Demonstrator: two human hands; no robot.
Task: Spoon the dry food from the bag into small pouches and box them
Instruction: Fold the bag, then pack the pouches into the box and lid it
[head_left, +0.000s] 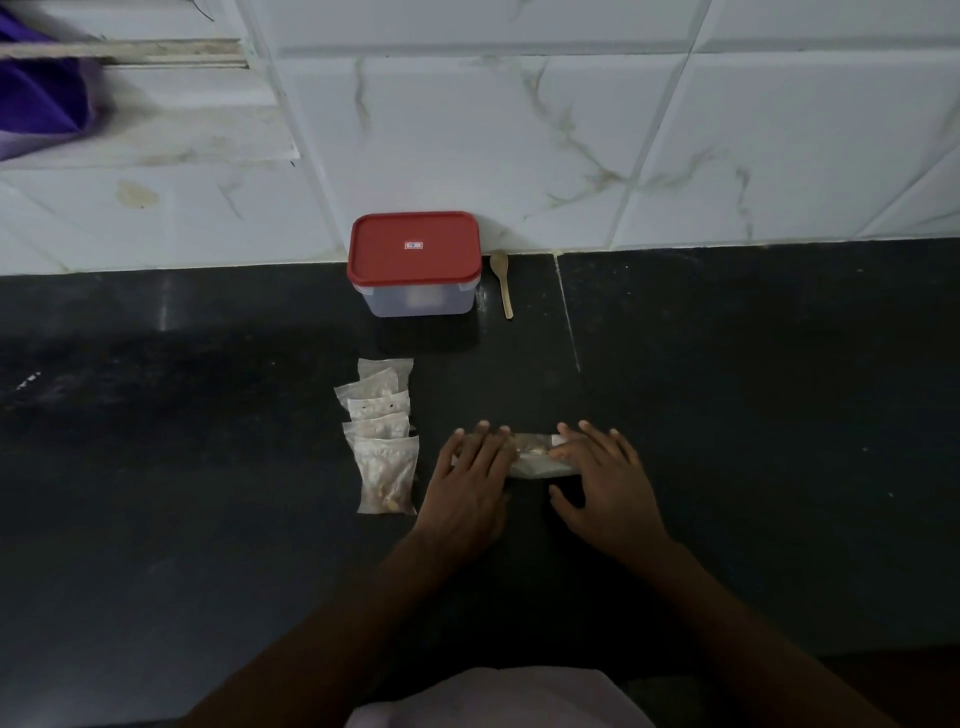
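Now left hand (470, 480) and right hand (605, 486) lie flat, pressing the bag (535, 460) between them.

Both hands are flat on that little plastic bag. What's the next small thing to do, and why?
Probably run the fingers along the plastic bag to press it shut. The left hand and right hand lie flat on it, and there is brownish food inside. The spoon lies aside by the box, whose red lid is on. Other pouches lie in a row to the left.
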